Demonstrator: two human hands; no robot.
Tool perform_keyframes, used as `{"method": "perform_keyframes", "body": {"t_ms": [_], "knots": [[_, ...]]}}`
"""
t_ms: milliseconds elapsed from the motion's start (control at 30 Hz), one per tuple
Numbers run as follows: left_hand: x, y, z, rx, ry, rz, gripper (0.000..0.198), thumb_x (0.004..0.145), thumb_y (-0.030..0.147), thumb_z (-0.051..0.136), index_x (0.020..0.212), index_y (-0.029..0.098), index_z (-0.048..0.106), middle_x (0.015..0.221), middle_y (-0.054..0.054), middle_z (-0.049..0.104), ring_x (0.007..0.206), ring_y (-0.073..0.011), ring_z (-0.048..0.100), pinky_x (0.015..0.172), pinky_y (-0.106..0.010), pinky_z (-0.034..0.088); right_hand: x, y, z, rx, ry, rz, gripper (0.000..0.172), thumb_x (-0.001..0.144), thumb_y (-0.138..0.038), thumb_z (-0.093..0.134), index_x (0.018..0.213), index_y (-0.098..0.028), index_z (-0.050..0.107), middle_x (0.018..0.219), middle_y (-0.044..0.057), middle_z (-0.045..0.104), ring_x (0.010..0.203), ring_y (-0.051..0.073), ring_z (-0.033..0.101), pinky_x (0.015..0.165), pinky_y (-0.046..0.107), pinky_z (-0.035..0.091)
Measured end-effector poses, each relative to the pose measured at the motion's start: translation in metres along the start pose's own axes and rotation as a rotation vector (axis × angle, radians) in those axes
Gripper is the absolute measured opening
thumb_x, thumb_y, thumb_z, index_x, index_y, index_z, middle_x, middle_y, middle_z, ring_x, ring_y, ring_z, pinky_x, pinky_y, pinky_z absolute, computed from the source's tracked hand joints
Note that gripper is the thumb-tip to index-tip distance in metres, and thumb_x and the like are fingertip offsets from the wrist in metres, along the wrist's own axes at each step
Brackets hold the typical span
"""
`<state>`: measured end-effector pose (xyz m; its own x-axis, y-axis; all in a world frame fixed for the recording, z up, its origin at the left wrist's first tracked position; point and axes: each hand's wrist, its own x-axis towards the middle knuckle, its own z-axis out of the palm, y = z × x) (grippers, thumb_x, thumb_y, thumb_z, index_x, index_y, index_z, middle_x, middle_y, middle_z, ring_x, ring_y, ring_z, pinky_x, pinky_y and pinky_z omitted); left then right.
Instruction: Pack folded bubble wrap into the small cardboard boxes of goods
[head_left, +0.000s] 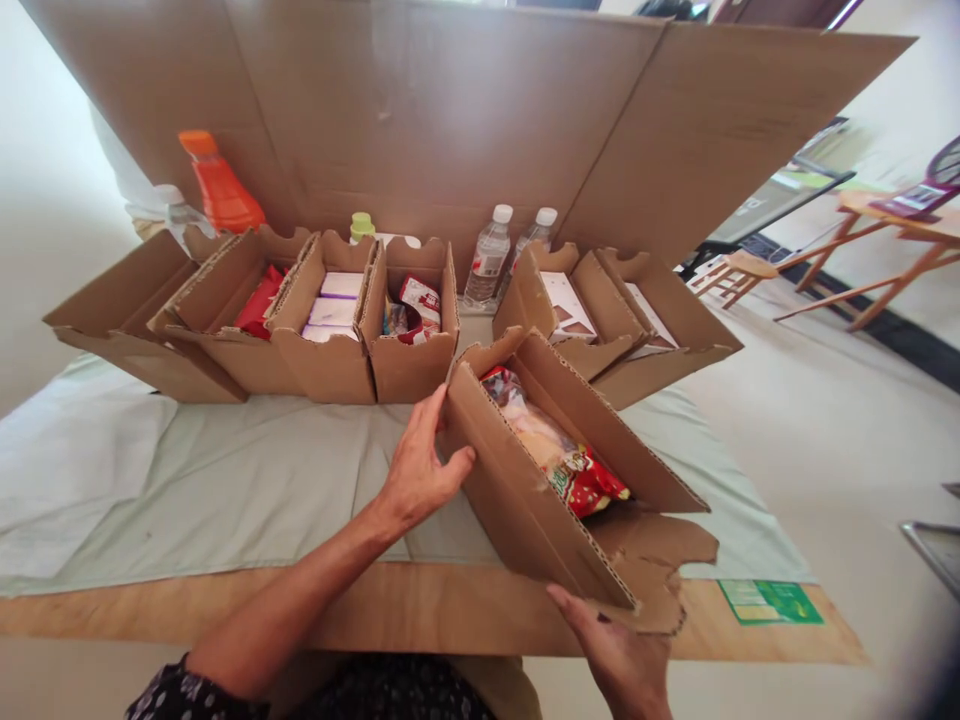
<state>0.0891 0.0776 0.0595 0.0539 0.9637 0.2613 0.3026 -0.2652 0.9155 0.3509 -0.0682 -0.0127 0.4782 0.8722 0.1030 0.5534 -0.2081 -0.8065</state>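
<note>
An open-topped cardboard box (517, 490) sits turned at an angle, its near end over the table's front edge. Inside it lies a shiny red snack packet (589, 480) with a pale middle part. My left hand (424, 465) is against the box's left side near the far corner, fingers and thumb spread apart. At the near end, my right hand (626, 655) holds the lower corner, thumb along the side; its other fingers are partly hidden beneath the cardboard.
Several similar boxes line the back, one with a red packet (260, 303), another with white-purple packs (332, 305). Behind stand an orange bottle (225, 190) and two clear bottles (489, 258), before a tall cardboard panel (450, 110). A green card (771, 602) lies at the front right.
</note>
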Motion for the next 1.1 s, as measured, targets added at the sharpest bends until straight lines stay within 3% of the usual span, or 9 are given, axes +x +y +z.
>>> {"method": "perform_keyframes", "body": {"t_ms": [133,267,433,567,667,767,867,1000,1100], "knots": [[0.013,-0.002,0.007,-0.071,-0.04,0.033,0.076,0.088,0.03,0.063,0.159,0.02,0.038,0.153,-0.018,0.052,0.129,-0.0309,0.057,0.11,-0.052,0.048,0.002,-0.035,0.023,0.172,0.02,-0.058,0.11,0.071,-0.058,0.086,0.154,-0.021,0.025,0.139,0.022,0.056,0.123,0.035,0.062,0.101,0.055,0.055],[-0.005,0.0,0.015,-0.156,-0.108,-0.005,0.061,0.1,0.039,0.055,0.158,0.024,0.041,0.162,-0.015,0.046,0.146,-0.0316,0.047,0.118,-0.053,0.043,-0.009,-0.051,0.04,0.278,0.046,-0.202,0.101,0.078,-0.049,0.083,0.157,-0.028,0.025,0.155,0.021,0.041,0.142,0.036,0.049,0.111,0.059,0.049],[-0.023,0.005,0.018,-0.285,-0.095,-0.001,0.063,0.104,0.054,0.048,0.161,0.028,0.039,0.17,-0.01,0.036,0.156,-0.0331,0.034,0.128,-0.056,0.03,-0.016,-0.046,0.049,0.276,0.073,-0.345,0.09,0.087,-0.036,0.077,0.162,-0.027,0.027,0.15,0.019,0.046,0.132,0.03,0.056,0.111,0.057,0.051],[-0.031,0.001,0.013,-0.355,-0.11,0.067,0.067,0.104,0.061,0.041,0.164,0.031,0.034,0.174,-0.006,0.029,0.161,-0.0337,0.026,0.132,-0.055,0.022,-0.003,-0.048,0.054,0.216,-0.01,-0.532,0.09,0.088,-0.023,0.075,0.164,-0.029,0.027,0.154,0.018,0.042,0.127,0.027,0.06,0.109,0.055,0.055],[-0.044,-0.004,0.01,-0.309,-0.144,0.101,0.076,0.101,0.061,0.051,0.167,0.032,0.025,0.176,-0.006,0.024,0.162,-0.0356,0.023,0.132,-0.057,0.022,0.011,-0.057,0.057,0.179,-0.054,-0.605,0.09,0.09,-0.022,0.073,0.165,-0.029,0.025,0.16,0.019,0.038,0.132,0.029,0.058,0.107,0.054,0.057],[-0.055,-0.008,0.013,-0.149,-0.08,0.075,0.081,0.097,0.046,0.065,0.166,0.031,0.024,0.172,-0.01,0.032,0.158,-0.0347,0.033,0.131,-0.056,0.028,0.022,-0.061,0.057,0.114,-0.048,-0.676,0.089,0.091,-0.023,0.072,0.166,-0.029,0.026,0.161,0.019,0.038,0.14,0.032,0.054,0.107,0.056,0.058],[-0.05,-0.011,0.02,-0.035,-0.003,0.017,0.061,0.1,0.032,0.06,0.157,0.023,0.041,0.162,-0.015,0.048,0.147,-0.0312,0.05,0.124,-0.051,0.041,0.034,-0.063,0.058,0.03,-0.048,-0.724,0.085,0.092,-0.023,0.07,0.166,-0.029,0.027,0.159,0.019,0.042,0.144,0.036,0.051,0.108,0.06,0.056],[-0.015,-0.016,0.026,0.035,0.038,0.002,0.05,0.097,0.029,0.059,0.145,0.018,0.055,0.148,-0.015,0.062,0.131,-0.0273,0.064,0.11,-0.043,0.055,0.068,-0.071,0.063,-0.025,-0.099,-0.768,0.086,0.096,-0.021,0.062,0.169,-0.03,0.017,0.164,0.019,0.036,0.149,0.036,0.046,0.111,0.058,0.055],[0.012,-0.02,0.025,0.11,0.061,-0.05,0.046,0.096,0.029,0.057,0.141,0.018,0.059,0.135,-0.014,0.071,0.115,-0.0249,0.072,0.099,-0.04,0.059,0.099,-0.08,0.069,-0.105,-0.158,-0.774,0.088,0.096,-0.022,0.06,0.169,-0.03,0.013,0.162,0.019,0.04,0.148,0.034,0.047,0.111,0.056,0.055]]}}
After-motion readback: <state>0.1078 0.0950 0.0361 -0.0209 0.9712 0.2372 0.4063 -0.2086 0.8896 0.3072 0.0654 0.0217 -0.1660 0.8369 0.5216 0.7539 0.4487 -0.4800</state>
